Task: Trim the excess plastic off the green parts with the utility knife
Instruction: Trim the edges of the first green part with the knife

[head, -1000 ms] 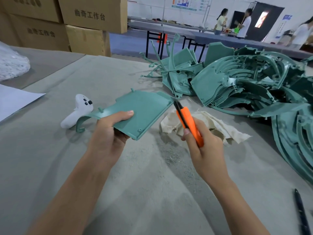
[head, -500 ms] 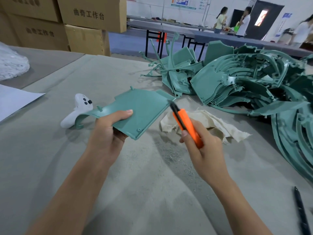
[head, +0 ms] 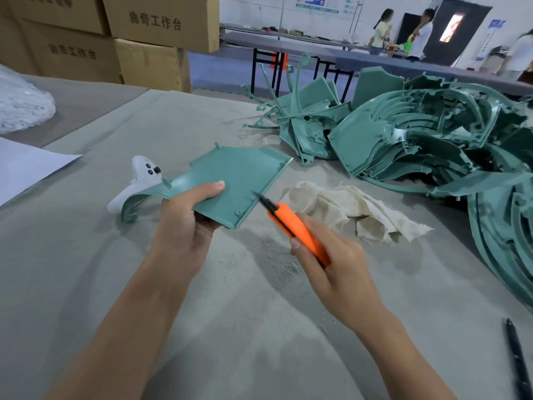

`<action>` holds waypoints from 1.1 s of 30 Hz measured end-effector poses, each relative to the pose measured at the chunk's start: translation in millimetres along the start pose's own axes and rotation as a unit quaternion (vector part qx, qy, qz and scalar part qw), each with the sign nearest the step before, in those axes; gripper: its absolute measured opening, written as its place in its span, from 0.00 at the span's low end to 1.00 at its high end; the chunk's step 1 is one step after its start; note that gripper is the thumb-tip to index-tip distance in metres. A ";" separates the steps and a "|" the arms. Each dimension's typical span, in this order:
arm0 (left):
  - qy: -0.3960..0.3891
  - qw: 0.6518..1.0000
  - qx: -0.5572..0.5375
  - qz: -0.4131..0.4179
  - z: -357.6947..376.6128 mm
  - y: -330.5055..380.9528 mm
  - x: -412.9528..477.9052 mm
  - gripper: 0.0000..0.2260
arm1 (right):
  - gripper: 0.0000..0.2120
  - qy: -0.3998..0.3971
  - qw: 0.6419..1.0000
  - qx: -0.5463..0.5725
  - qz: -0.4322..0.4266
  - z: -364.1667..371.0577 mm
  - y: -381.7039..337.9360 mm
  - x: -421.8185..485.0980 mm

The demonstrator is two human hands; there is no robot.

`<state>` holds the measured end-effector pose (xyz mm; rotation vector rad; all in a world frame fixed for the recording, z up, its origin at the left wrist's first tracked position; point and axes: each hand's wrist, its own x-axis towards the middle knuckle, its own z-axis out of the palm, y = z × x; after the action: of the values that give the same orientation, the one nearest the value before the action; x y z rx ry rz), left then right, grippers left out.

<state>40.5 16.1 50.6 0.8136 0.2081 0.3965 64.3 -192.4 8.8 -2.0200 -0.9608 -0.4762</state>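
My left hand (head: 184,226) grips a flat green plastic part (head: 239,177) with a curved arm at its left end, thumb on top, lifted above the grey table (head: 230,327). My right hand (head: 337,269) holds an orange utility knife (head: 294,226). The knife's dark tip sits at the part's right edge, near its lower half. A big pile of green parts (head: 418,140) lies at the back right and runs down the right side.
A crumpled beige cloth (head: 346,212) lies right of the knife. A white controller (head: 138,180) rests behind the part's curved arm. Plastic shavings litter the table. A black pen (head: 516,356) lies at the lower right, white paper (head: 26,168) at the left, cardboard boxes (head: 144,33) behind.
The knife tip has slid down and toward me along the part's right edge, from its far corner to near the lower half. My left hand holds the part as before.
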 end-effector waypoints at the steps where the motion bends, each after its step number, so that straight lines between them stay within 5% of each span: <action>1: 0.003 1.000 -0.001 0.002 -0.6 0.4 0.6 0.11 | 0.13 -0.004 1.000 -0.007 -0.008 1.0 -0.6 -0.2; 7: -0.010 1.000 0.014 -0.004 1.3 -1.6 -1.8 0.16 | 0.14 0.050 0.998 0.008 0.029 -3.2 4.1 7.1; 14: 0.000 1.000 0.006 0.014 -0.4 -1.1 1.3 0.12 | 0.12 -0.011 0.999 0.033 -0.007 1.2 1.4 0.0; 19: -0.017 1.000 0.012 0.014 0.4 -4.2 -0.1 0.12 | 0.16 0.053 0.997 0.039 0.037 -3.2 5.0 6.6; 28: 0.010 0.999 0.013 0.030 0.0 -0.1 2.2 0.10 | 0.14 -0.029 0.998 0.044 -0.042 4.6 -2.6 -1.6; 33: -0.010 0.999 0.016 0.026 1.5 -1.9 -0.2 0.12 | 0.13 0.046 0.998 0.043 0.007 3.5 2.9 6.4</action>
<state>41.3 13.9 50.2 0.8556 0.1764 0.4340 70.6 -187.7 9.2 -1.9103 -0.8964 -0.5074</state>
